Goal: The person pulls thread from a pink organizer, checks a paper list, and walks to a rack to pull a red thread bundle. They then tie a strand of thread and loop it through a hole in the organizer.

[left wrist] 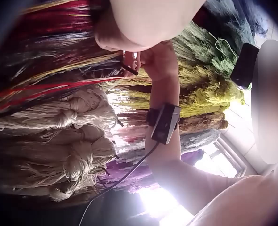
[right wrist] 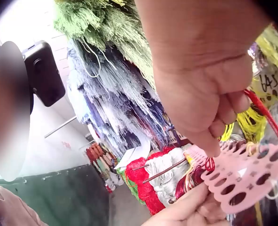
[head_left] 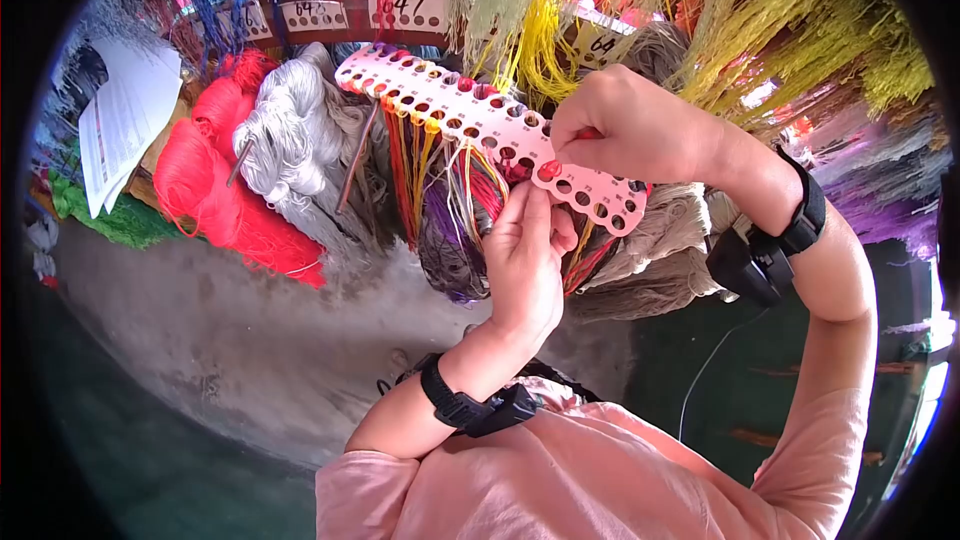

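Pink thread card (head_left: 470, 110), long and flat with rows of punched holes, hangs slantwise in the middle of the head view, running from upper left down to lower right in front of a wall of hanging yarn. Bundles of coloured floss (head_left: 430, 165), orange, yellow, red and purple, dangle from the holes along its lower edge. Left hand (head_left: 525, 260) comes up from below, fingers mostly straight, fingertips steadying the card's lower edge near its right end; the thumb is hidden behind the hand, so how firmly it grips cannot be told. Right hand (head_left: 625, 125) is over the top, curled into a loose fist, and it pinches a red thread (right wrist: 266, 115) between thumb and fingers. On the right wrist view that thread runs down from the fingers to a hole at the card's (right wrist: 245, 181) edge, where a small red loop sits. Both wrists wear black camera bands (head_left: 470, 405). Around the work: a fat red skein (head_left: 215, 180) at left, a white skein (head_left: 285, 130) just beside it, beige hanks (head_left: 660, 260) behind the card's right end, and yellow-green tassels (head_left: 790, 30) hanging overhead. A sheet of white paper (head_left: 125, 120) lies at far left. Numbered tags (head_left: 405, 5) show above the card.
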Demonstrator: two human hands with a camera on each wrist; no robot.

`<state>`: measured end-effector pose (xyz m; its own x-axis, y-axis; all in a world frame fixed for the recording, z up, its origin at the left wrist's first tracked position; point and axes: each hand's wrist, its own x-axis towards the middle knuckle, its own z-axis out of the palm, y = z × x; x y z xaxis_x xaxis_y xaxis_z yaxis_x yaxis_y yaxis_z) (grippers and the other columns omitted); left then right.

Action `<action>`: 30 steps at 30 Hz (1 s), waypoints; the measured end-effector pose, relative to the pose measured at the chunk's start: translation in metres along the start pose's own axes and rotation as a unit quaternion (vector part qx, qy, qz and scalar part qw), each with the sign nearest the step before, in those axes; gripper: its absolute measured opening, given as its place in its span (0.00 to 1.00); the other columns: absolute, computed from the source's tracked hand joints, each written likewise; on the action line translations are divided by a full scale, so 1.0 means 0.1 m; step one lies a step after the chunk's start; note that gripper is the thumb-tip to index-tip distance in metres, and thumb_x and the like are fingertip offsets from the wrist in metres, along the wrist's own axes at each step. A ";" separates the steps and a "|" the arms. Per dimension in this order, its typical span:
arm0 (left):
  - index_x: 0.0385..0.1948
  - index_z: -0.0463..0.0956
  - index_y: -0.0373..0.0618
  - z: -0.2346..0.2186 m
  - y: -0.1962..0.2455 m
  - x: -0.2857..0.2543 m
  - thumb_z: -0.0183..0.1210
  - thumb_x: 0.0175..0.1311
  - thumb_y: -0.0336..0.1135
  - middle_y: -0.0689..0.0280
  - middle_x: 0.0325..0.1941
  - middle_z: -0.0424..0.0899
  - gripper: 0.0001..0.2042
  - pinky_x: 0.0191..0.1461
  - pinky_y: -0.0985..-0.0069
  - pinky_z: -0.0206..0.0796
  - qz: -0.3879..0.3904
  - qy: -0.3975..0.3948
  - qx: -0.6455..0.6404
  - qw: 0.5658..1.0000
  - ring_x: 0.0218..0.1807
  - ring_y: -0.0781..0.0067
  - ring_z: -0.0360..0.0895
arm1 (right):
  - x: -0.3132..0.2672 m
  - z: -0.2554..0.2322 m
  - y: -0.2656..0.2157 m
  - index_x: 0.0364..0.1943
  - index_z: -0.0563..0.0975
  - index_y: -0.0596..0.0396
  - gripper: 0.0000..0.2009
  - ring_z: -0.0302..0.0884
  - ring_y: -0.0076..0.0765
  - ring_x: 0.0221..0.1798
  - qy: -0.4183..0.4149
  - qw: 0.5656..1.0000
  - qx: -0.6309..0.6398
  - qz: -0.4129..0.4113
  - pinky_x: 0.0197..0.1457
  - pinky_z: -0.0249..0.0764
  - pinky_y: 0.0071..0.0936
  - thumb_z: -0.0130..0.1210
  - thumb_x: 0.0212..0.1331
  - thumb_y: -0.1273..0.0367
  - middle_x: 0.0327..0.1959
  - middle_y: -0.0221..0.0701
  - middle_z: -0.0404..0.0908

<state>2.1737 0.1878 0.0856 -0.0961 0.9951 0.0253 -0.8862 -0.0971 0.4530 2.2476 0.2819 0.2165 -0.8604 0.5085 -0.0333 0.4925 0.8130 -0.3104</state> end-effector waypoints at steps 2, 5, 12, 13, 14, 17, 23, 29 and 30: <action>0.33 0.69 0.47 0.00 0.00 0.01 0.44 0.61 0.34 0.76 0.21 0.67 0.06 0.28 0.88 0.59 -0.005 0.008 -0.012 1.000 0.24 0.89 0.63 | 0.03 0.00 0.00 0.17 0.71 0.62 0.02 0.67 0.35 0.17 -0.013 1.000 -0.017 0.000 0.23 0.64 0.26 0.50 0.37 0.76 0.13 0.36 0.69; 0.32 0.69 0.48 -0.04 0.00 0.01 0.44 0.61 0.35 0.76 0.21 0.67 0.06 0.27 0.89 0.57 -0.014 0.004 -0.005 1.000 0.24 0.90 0.63 | 0.06 0.02 0.00 0.16 0.71 0.62 0.03 0.68 0.37 0.17 -0.017 1.000 -0.024 -0.011 0.23 0.64 0.27 0.50 0.37 0.75 0.13 0.36 0.69; 0.31 0.69 0.47 0.04 0.07 0.00 0.45 0.60 0.36 0.76 0.21 0.68 0.06 0.24 0.89 0.55 -0.019 0.043 -0.010 0.999 0.22 0.89 0.61 | 0.13 -0.01 -0.08 0.16 0.72 0.63 0.04 0.69 0.37 0.18 -0.071 0.995 -0.052 0.036 0.24 0.65 0.27 0.50 0.34 0.74 0.13 0.37 0.70; 0.31 0.69 0.47 0.01 0.04 0.01 0.45 0.60 0.36 0.76 0.21 0.68 0.06 0.24 0.88 0.55 -0.015 0.032 -0.016 0.999 0.22 0.88 0.61 | 0.15 -0.02 -0.09 0.16 0.72 0.63 0.05 0.69 0.37 0.18 -0.090 0.994 -0.053 0.040 0.24 0.65 0.27 0.50 0.33 0.74 0.13 0.37 0.70; 0.30 0.69 0.47 -0.01 0.03 0.02 0.45 0.60 0.36 0.76 0.21 0.68 0.06 0.24 0.88 0.55 -0.011 0.022 -0.022 0.999 0.21 0.88 0.61 | 0.16 -0.04 -0.10 0.16 0.72 0.63 0.05 0.69 0.36 0.18 -0.108 0.992 -0.053 0.043 0.24 0.65 0.27 0.50 0.33 0.74 0.13 0.37 0.70; 0.30 0.69 0.46 0.01 0.05 0.02 0.46 0.60 0.35 0.75 0.21 0.68 0.05 0.23 0.88 0.54 -0.015 0.029 -0.008 0.999 0.21 0.88 0.61 | 0.21 -0.07 -0.13 0.16 0.72 0.64 0.05 0.69 0.34 0.18 -0.152 0.985 -0.055 0.053 0.23 0.65 0.26 0.51 0.33 0.74 0.13 0.37 0.70; 0.31 0.69 0.46 0.01 0.05 0.02 0.47 0.59 0.36 0.75 0.25 0.70 0.06 0.23 0.89 0.53 -0.023 0.028 -0.021 0.999 0.21 0.89 0.60 | 0.31 -0.09 -0.11 0.16 0.72 0.63 0.05 0.68 0.28 0.16 -0.189 0.979 -0.012 0.075 0.21 0.63 0.24 0.51 0.34 0.73 0.12 0.34 0.69; 0.32 0.69 0.45 -0.03 0.03 0.03 0.48 0.59 0.36 0.75 0.27 0.71 0.06 0.23 0.90 0.52 -0.021 0.015 -0.027 0.999 0.20 0.90 0.60 | 0.33 -0.07 -0.04 0.15 0.72 0.62 0.04 0.66 0.25 0.15 -0.216 0.972 -0.017 0.087 0.19 0.62 0.22 0.50 0.34 0.74 0.10 0.32 0.68; 0.32 0.69 0.45 -0.02 0.03 0.03 0.48 0.59 0.36 0.75 0.28 0.72 0.06 0.23 0.90 0.51 -0.021 0.015 -0.028 0.999 0.20 0.90 0.60 | 0.33 -0.06 -0.04 0.15 0.72 0.62 0.04 0.65 0.25 0.14 -0.218 0.972 -0.020 0.089 0.19 0.61 0.22 0.50 0.34 0.74 0.10 0.32 0.68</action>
<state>2.1697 0.1905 0.0849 -0.0702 0.9973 -0.0200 -0.9138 -0.0562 0.4023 2.2176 0.2972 0.2224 -0.7298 0.4809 -0.4859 0.6365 0.7374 -0.2263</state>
